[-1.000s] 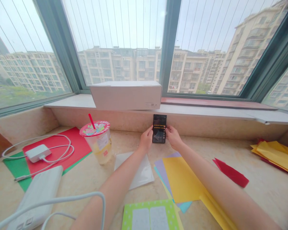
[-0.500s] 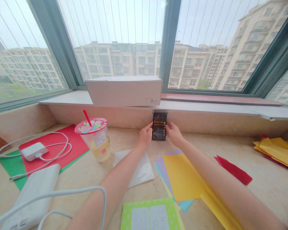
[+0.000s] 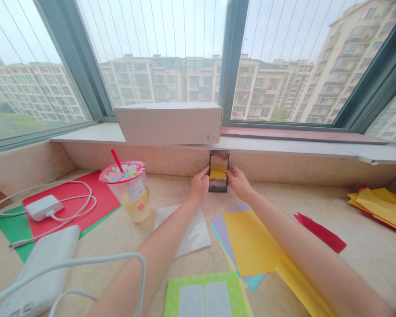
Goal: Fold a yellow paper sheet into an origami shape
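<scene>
Lit phone (image 3: 218, 174) in the grip of left hand (image 3: 199, 184) and right hand (image 3: 240, 182), one per edge (white box (image 3: 168, 126) above).

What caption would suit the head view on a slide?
Left hand and right hand at a phone's edges, box on the ledge above, cup to the left.

Black rectangular smartphone (image 3: 218, 178), set upright with its screen lit.
Held along both long edges, it stands in portrait pose at the far side of the beige stone ledge (image 3: 303, 200), slightly right of the middle, in front of the low stone wall (image 3: 284, 169). Its glossy screen faces near, showing a broad yellow band, a small red patch toward the upper right and a dark strip along the bottom; the top end is blurred.
</scene>
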`<state>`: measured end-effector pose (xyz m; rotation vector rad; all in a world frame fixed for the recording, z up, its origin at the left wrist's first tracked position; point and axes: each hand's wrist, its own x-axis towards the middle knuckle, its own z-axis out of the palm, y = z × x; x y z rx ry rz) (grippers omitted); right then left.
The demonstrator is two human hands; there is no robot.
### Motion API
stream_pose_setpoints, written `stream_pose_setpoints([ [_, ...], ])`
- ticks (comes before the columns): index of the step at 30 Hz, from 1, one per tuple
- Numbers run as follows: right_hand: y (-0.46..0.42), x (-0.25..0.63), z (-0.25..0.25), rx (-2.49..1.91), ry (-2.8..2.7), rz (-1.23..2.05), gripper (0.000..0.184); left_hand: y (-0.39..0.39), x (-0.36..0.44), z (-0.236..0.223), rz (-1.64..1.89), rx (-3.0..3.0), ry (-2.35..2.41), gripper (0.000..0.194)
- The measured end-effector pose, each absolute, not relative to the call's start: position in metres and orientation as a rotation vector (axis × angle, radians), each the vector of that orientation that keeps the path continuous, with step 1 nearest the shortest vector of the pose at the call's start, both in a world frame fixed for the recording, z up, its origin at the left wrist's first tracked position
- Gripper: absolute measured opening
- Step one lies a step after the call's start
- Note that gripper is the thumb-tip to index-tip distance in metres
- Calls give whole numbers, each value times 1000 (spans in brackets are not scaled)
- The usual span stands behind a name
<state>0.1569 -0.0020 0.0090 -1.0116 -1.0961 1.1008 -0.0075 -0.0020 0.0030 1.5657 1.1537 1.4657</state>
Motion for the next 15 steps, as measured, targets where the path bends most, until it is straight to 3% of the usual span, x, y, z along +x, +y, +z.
stream_pose_setpoints([
  [15,-4,158,13,-1049,-1126,1109,16,-5,-7,4,1431,1644,1214,52],
])
